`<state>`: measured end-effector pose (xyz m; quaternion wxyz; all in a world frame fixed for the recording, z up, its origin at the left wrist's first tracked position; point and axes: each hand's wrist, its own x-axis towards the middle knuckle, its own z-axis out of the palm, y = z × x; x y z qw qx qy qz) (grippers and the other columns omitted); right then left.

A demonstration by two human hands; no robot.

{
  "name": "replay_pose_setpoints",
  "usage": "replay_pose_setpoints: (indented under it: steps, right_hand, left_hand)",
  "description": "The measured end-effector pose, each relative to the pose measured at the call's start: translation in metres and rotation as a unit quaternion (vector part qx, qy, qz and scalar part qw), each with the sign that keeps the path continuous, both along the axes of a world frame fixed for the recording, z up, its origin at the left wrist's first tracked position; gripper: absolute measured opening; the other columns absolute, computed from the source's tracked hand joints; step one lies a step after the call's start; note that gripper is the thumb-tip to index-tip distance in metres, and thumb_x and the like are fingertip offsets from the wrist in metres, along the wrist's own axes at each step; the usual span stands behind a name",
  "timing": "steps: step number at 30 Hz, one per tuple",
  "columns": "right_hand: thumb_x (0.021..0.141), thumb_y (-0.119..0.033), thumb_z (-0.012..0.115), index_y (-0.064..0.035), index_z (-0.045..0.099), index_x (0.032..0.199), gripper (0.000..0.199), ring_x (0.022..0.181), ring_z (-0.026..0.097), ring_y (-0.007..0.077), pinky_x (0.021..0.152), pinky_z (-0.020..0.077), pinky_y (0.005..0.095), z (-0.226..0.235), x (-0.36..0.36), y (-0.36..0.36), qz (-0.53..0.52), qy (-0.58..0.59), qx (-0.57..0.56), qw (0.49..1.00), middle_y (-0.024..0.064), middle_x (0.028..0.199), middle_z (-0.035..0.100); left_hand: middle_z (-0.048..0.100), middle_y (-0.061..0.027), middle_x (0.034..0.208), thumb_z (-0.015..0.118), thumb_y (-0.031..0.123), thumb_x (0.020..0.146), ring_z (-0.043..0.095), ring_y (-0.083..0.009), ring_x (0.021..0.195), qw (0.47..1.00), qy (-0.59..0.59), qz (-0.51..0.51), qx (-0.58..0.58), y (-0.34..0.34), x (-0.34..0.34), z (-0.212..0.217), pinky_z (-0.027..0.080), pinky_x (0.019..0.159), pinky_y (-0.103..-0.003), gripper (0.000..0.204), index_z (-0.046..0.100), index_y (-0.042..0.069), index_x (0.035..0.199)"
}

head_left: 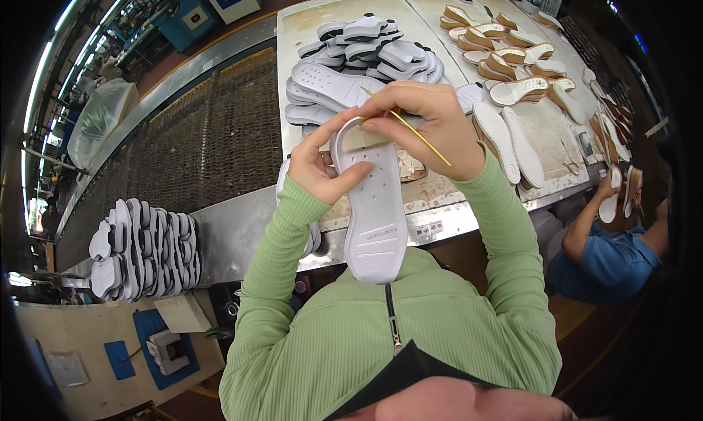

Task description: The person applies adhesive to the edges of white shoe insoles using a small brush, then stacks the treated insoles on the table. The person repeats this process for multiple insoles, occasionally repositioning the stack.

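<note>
My left hand (322,165) grips a pale grey shoe insole (376,234) by its far end, fingers behind the edge and thumb on its face. The insole is tilted toward me, with small holes in its upper half. A beige patch (359,138) shows inside the rim of the far end. My right hand (432,121) is closed around a thin yellow stick (422,138), its fingertips at the insole's far rim. The stick slants across the fingers; whether its tip touches the insole, I cannot tell.
Beyond my hands lies a heap of grey insoles (329,86) on the worktable (307,22). Tan-sided wedge soles (520,91) and white insoles (521,154) lie right. Rows of grey insoles (143,249) stand left, near a mesh conveyor (212,128). A co-worker in blue (611,263) holds soles.
</note>
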<state>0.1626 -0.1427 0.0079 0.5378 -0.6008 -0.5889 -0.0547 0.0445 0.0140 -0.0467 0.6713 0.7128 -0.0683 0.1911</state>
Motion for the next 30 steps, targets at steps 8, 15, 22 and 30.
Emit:
replay_pose_setpoints:
  steps: [8, 15, 22, 30]
  right_hand:
    - [0.073, -0.001, 0.070, -0.0018, 0.066, 0.085, 0.012, 0.066, 0.062, 0.0219, 0.059, 0.0500, 0.0295, -0.010, 0.005, 0.023, 0.011, -0.054, 0.029, 0.998, 0.0088, 0.077, 0.066]
    - [0.073, -0.002, 0.070, -0.0019, 0.066, 0.086, 0.013, 0.068, 0.063, 0.0249, 0.060, 0.0499, 0.0307, -0.016, 0.006, 0.030, 0.003, -0.089, 0.051, 0.995, 0.0098, 0.078, 0.065]
    - [0.077, -0.002, 0.070, 0.0028, 0.065, 0.102, 0.025, 0.076, 0.066, 0.0169, 0.068, 0.0533, 0.0277, -0.035, -0.006, 0.022, -0.107, 0.026, 0.033, 0.993, 0.0106, 0.085, 0.068]
    - [0.082, -0.013, 0.069, 0.0050, 0.064, 0.104, 0.029, 0.071, 0.064, 0.0157, 0.061, 0.0522, 0.0262, -0.056, -0.016, 0.022, -0.073, 0.187, -0.009, 0.980, 0.0156, 0.092, 0.068]
  left_hand:
    - [0.058, -0.0128, 0.115, 0.060, 0.000, 0.086, 0.060, -0.0142, 0.097, 0.998, 0.008, 0.059, -0.027, 0.005, -0.005, -0.007, 0.053, 0.078, -0.024, 0.049, 0.045, -0.005, 0.132]
    - [0.059, -0.0126, 0.117, 0.061, 0.005, 0.088, 0.055, -0.0147, 0.106, 0.995, 0.011, 0.103, -0.001, 0.007, -0.004, -0.010, 0.045, 0.089, -0.027, 0.042, 0.050, -0.006, 0.127]
    - [0.059, -0.0127, 0.117, 0.059, 0.001, 0.088, 0.058, -0.0138, 0.101, 0.992, -0.031, 0.122, -0.003, 0.007, -0.004, -0.011, 0.051, 0.082, -0.024, 0.041, 0.050, -0.005, 0.128]
    - [0.059, -0.0145, 0.119, 0.060, 0.001, 0.088, 0.058, -0.0161, 0.104, 0.989, -0.019, 0.145, -0.019, 0.006, -0.006, -0.011, 0.051, 0.083, -0.026, 0.041, 0.051, -0.006, 0.127]
